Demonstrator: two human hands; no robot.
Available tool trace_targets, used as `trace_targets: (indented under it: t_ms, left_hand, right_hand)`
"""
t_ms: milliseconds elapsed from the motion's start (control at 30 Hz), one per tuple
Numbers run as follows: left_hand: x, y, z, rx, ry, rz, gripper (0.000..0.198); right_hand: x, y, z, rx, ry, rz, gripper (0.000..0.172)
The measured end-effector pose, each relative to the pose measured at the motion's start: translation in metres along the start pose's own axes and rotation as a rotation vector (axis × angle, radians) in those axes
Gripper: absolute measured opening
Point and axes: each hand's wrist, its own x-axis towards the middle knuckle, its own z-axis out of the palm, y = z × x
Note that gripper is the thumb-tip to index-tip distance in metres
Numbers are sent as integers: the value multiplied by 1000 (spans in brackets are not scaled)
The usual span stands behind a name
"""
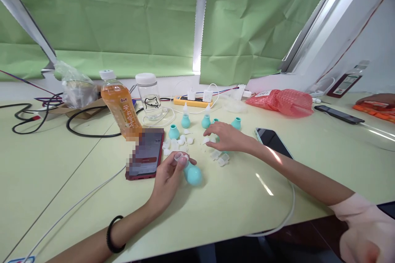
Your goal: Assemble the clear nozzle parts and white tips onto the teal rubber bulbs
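Note:
My left hand (169,172) is closed around the neck of a teal squeeze bulb (193,174), near the table's front. A small clear plastic piece (179,156) shows at the same fingertips. Further back, my right hand (224,136) is over the loose parts, thumb and forefinger apart on either side of a small white piece (206,140); whether they touch it I cannot tell. White plastic parts (174,144) lie in a pile left of it, and clear caps (223,159) below it. Behind stand teal bulbs, some open-necked (174,132), two with pointed clear tips (185,121).
At left are a phone (146,154), an orange drink bottle (121,109) and a clear cup (149,96). A yellow power strip (193,102) and red bubble-wrap bag (282,102) lie behind. Another phone (274,141) sits under my right forearm. Another person's hand (378,99) is far right.

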Motion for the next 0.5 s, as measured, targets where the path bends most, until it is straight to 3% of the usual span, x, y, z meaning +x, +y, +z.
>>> trace_targets:
  t_ms: [133, 267, 400, 500]
  left_hand:
    - [-2, 0, 2, 30, -46, -25, 27]
    - [-3, -4, 0, -38, -98, -179, 30]
    - [-3, -9, -3, -206, -107, -200, 21]
    - [-3, -9, -3, -207, -125, -236, 13]
  right_hand:
    - [9, -7, 8, -62, -43, -33, 32]
    - [22, -19, 16, -105, -75, -89, 42]
    - [34, -23, 28, -140, -104, -106, 25]
    - [34, -24, 24, -88, -48, -135, 18]
